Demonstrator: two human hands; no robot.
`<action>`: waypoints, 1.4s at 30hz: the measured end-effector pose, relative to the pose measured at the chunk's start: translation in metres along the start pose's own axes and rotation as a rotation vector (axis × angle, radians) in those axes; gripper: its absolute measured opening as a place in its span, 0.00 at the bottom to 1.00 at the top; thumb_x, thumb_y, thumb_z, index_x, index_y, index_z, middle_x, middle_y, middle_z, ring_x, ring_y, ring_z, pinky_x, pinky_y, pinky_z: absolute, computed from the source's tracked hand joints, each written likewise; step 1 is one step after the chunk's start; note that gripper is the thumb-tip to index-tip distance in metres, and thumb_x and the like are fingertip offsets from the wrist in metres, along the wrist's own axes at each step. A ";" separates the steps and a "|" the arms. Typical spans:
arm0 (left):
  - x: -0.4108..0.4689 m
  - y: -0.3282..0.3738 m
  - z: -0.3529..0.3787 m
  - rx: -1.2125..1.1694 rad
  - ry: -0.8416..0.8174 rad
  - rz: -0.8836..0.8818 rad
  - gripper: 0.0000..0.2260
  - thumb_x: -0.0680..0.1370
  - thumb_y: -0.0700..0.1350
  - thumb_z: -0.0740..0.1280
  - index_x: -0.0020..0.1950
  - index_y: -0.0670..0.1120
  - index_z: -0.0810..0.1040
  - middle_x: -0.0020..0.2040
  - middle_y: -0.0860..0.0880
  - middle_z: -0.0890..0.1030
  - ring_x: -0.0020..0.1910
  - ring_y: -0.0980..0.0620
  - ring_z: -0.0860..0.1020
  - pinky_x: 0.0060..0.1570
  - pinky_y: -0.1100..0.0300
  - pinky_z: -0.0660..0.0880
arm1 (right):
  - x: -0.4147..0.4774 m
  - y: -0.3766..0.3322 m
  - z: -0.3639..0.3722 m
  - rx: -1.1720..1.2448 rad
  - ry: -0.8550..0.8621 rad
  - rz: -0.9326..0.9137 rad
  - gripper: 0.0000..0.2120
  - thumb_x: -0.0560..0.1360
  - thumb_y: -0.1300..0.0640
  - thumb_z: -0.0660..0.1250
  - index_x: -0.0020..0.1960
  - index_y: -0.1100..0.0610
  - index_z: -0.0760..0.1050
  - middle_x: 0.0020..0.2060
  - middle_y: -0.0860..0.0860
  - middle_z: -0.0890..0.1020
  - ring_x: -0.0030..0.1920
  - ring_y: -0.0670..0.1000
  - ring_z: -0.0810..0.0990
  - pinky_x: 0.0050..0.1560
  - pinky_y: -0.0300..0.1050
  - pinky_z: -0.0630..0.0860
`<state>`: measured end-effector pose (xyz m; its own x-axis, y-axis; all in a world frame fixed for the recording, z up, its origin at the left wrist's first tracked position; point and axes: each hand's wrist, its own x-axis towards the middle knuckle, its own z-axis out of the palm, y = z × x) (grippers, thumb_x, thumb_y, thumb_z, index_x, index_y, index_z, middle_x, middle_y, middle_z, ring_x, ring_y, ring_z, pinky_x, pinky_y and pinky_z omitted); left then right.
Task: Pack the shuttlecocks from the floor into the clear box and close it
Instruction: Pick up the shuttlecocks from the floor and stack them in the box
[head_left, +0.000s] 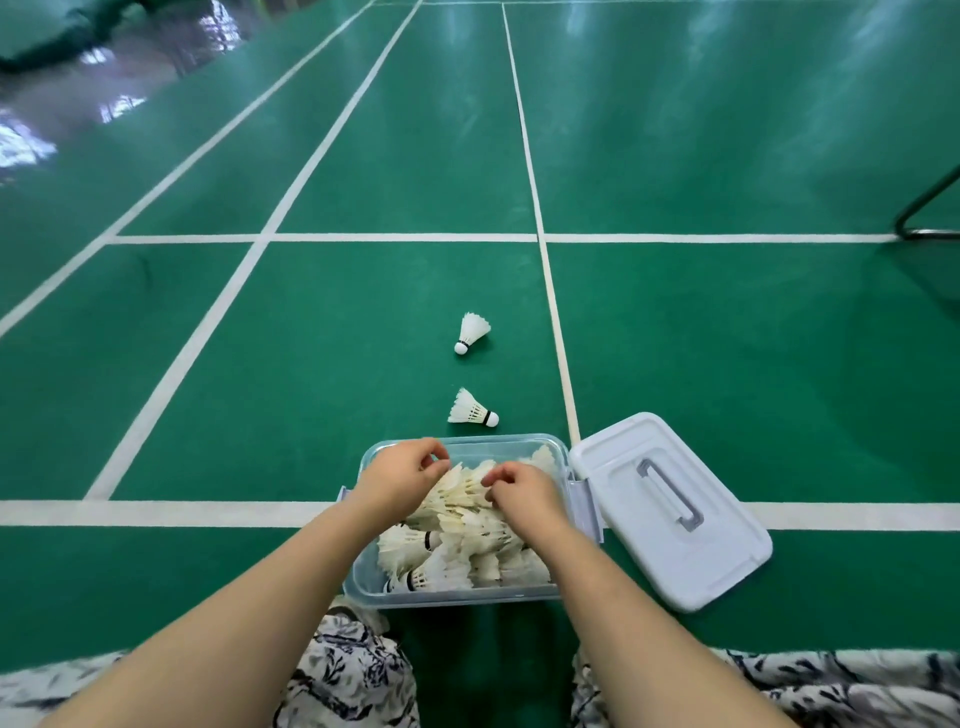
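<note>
Both hands, left (402, 475) and right (522, 491), fingers curled, grip unclear, over box (358, 582). Overfull pile may block lid (670, 512); two shuttlecocks (471, 408) at 12 o'clock.

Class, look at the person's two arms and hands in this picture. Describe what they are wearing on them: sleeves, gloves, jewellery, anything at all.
Both forearms are bare right to the picture's lower edge: no sleeves show. The left hand and the right hand have no gloves, and no watch, bracelet or ring is visible. The only clothing in view is white fabric with a dark leafy print over the legs, below the arms.
</note>
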<state>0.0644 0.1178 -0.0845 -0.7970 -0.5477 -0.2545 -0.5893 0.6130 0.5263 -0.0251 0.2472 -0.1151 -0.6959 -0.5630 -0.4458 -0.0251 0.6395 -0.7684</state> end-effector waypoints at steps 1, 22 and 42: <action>0.006 0.002 -0.001 -0.002 0.014 -0.010 0.09 0.78 0.48 0.61 0.54 0.47 0.77 0.48 0.48 0.80 0.46 0.49 0.76 0.44 0.60 0.69 | 0.007 -0.004 -0.007 0.016 0.030 -0.017 0.12 0.74 0.63 0.58 0.42 0.49 0.77 0.42 0.49 0.82 0.44 0.51 0.80 0.45 0.44 0.76; 0.250 -0.041 0.076 -0.047 -0.143 -0.277 0.25 0.74 0.48 0.66 0.70 0.47 0.64 0.57 0.42 0.79 0.58 0.43 0.76 0.52 0.58 0.69 | 0.312 -0.022 -0.027 -0.339 0.024 0.017 0.22 0.75 0.52 0.62 0.68 0.55 0.66 0.64 0.57 0.73 0.62 0.59 0.73 0.61 0.48 0.70; 0.253 -0.072 0.041 -0.253 0.173 -0.214 0.10 0.79 0.44 0.58 0.60 0.49 0.72 0.31 0.50 0.72 0.38 0.45 0.71 0.41 0.54 0.68 | 0.369 -0.059 0.015 -0.236 0.174 -0.044 0.08 0.73 0.48 0.63 0.46 0.49 0.79 0.51 0.52 0.82 0.58 0.58 0.73 0.59 0.52 0.70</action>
<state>-0.1006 -0.0419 -0.2200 -0.6125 -0.7497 -0.2506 -0.6713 0.3260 0.6656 -0.2701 -0.0059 -0.2414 -0.8024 -0.5080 -0.3132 -0.2101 0.7317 -0.6485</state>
